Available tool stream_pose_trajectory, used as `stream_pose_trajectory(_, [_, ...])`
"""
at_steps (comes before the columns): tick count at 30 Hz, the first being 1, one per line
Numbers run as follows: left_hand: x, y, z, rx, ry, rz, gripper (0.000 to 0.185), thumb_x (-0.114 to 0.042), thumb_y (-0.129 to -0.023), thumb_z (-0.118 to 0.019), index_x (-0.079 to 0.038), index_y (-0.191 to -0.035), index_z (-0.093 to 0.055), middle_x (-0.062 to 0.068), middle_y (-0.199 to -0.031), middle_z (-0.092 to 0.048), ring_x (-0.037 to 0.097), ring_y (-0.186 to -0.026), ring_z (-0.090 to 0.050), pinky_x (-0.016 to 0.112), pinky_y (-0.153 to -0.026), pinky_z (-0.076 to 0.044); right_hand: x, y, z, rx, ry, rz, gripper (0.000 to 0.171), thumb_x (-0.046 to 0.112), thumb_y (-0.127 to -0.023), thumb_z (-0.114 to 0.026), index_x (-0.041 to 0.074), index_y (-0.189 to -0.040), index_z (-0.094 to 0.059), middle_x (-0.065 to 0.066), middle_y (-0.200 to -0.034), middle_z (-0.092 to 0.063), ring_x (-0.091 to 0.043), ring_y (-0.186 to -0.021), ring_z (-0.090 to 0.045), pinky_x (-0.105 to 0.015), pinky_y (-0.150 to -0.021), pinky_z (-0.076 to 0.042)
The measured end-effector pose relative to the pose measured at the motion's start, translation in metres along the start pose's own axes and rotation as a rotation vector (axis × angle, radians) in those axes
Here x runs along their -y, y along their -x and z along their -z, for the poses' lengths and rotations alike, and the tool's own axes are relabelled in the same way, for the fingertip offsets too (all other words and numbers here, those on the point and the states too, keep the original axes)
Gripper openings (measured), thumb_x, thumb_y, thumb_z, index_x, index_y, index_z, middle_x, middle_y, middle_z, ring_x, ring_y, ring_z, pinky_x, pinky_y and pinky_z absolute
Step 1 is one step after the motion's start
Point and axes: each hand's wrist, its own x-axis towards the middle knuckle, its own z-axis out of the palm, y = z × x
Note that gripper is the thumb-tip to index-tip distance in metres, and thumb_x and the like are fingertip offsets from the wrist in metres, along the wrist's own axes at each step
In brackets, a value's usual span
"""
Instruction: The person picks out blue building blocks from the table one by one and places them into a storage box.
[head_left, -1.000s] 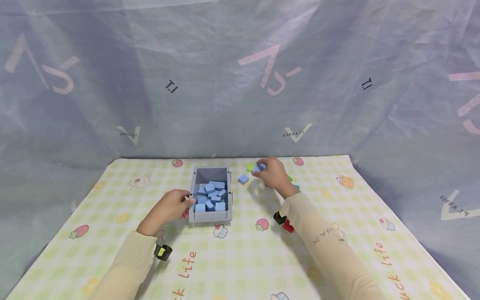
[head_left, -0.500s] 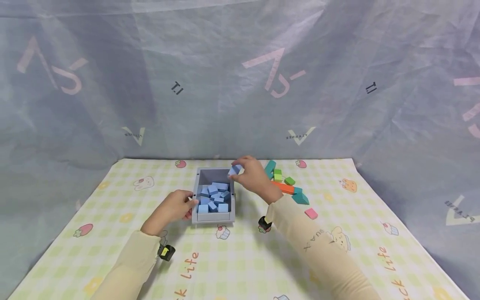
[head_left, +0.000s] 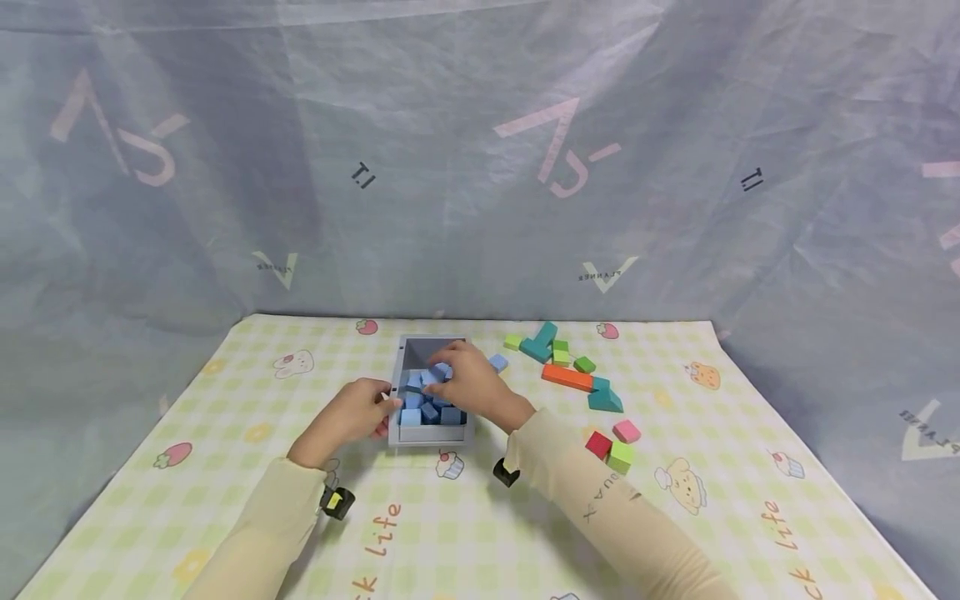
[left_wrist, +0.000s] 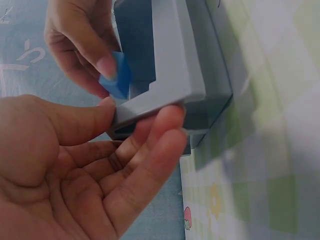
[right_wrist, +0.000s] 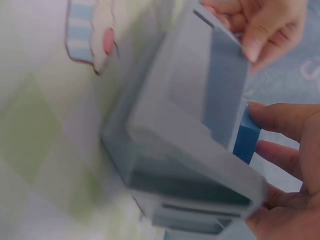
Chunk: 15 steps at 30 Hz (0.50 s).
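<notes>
1. A blue block [left_wrist: 116,80], pinched between the right hand's [head_left: 467,385] fingers, hangs over the grey box [head_left: 430,436] at table centre.
2. The left hand [head_left: 352,414], at the box's nine o'clock, clamps its wall, seemingly steadying it.
3. Coloured blocks [head_left: 568,377] lie at two o'clock.

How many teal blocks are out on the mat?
2. The far teal block lies at the back of the loose pile. The near teal block touches the right end of the orange bar. More could hide behind the arm.
</notes>
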Motion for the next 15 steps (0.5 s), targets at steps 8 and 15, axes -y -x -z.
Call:
stream_pose_trajectory(8, [-0.0006, -0.0015, 0.0007, 0.004, -0.016, -0.005, 0.036, -0.014, -0.103, -0.056, 0.010, -0.129, -0.057, 0.006, -0.068, -0.062, 0.019, -0.056, -0.064, 0.030, -0.055, -0.052, 0.0006, 0.0020, -0.0079, -0.002, -0.008, 0.005, 0.039, 0.031, -0.088, -0.077, 0.010, -0.121, -0.070, -0.006, -0.130, -0.058, -0.023, -0.119, -0.056, -0.040, -0.096, -0.052])
stream_pose_trajectory(15, [-0.0002, -0.0008, 0.0003, -0.001, -0.020, 0.004, 0.032, -0.014, -0.102, -0.057, 0.009, -0.125, -0.060, 0.006, -0.067, -0.062, 0.019, -0.056, -0.064, 0.030, -0.054, -0.051, 0.0010, 0.0007, -0.0076, 0.014, -0.017, 0.003, 0.037, 0.028, -0.089, -0.077, 0.009, -0.120, -0.070, -0.007, -0.129, -0.058, -0.027, -0.117, -0.058, -0.040, -0.093, -0.053])
